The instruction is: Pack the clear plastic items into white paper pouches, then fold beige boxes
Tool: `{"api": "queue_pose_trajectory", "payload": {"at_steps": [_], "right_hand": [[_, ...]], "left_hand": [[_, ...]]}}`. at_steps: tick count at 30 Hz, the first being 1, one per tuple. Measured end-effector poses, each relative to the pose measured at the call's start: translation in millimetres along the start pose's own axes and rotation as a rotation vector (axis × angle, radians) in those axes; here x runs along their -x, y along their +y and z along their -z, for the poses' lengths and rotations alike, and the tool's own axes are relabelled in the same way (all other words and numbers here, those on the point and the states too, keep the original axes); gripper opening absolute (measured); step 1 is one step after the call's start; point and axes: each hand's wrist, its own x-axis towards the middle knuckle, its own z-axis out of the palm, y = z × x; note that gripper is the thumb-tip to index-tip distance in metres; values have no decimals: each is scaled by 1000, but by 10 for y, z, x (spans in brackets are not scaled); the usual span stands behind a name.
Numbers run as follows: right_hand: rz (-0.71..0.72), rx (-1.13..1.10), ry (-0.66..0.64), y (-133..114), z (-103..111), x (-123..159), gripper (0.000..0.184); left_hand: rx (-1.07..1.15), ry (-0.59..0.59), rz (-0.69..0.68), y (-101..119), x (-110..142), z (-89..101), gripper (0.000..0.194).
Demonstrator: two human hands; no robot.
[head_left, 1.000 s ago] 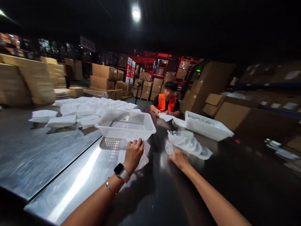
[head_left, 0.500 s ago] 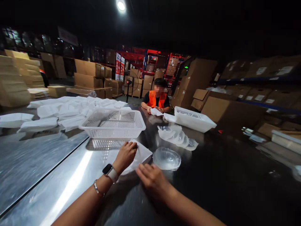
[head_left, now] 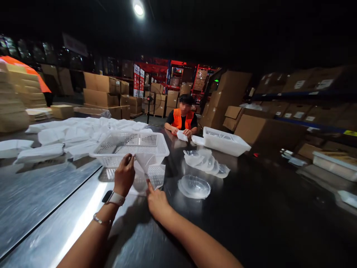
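Note:
In front of the nearer white basket, a thin white bag (head_left: 141,170) is raised off the steel table. My left hand (head_left: 124,175) is closed on its upper left edge, with a watch and a bracelet on that wrist. My right hand (head_left: 158,201) has its index finger stretched out against the bag's lower middle; its other fingers are partly hidden. A clear round plastic-wrapped item (head_left: 194,187) lies to the right of my right hand. Farther back, an overlapping row of similar clear items (head_left: 206,162) rests on the table.
The perforated white basket (head_left: 107,159) stands just beyond my hands. White packages (head_left: 71,132) are heaped at left. Across the table sits a co-worker in an orange vest (head_left: 182,118), handling a white packet, beside another white basket (head_left: 228,143). Cardboard boxes (head_left: 100,89) and shelving surround the table.
Both hands have moved left, and the bag has gone from lying low on the table to being raised against the basket. An orange-clad person has come into view at far left.

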Motion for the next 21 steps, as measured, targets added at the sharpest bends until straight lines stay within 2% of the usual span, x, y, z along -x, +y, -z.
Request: {"api": "queue_pose_trajectory", "payload": {"at_steps": [3,5,6,8,10,12,15,19,21], "right_hand": [[34,-5,61,70,10,184,52],[20,-14,168,218,-21,363,61],[-45,-15,246,321,-51,464,63],[-283,-32,378,559,-134,670,73],[-500,-107,374,801,-226,845,81],[-552,-211,304,1010,-301,947,73],[-498,-328,320,1249,-363,947,45],[-554,-472,443,1505,-380,908,15],[-563,-561,531,1578,-362,990,17]], "left_hand": [[2,98,31,-26,-43,49,44],[24,63,25,60,-43,87,47],[42,-15,10,140,-23,101,50],[78,-308,-71,359,67,109,56],[110,-638,-198,616,217,90,59],[129,-858,-314,849,391,58,52],[128,-995,-398,1067,592,27,39],[110,-1029,-452,1138,648,41,37],[109,-986,-445,1131,629,47,41]]}}
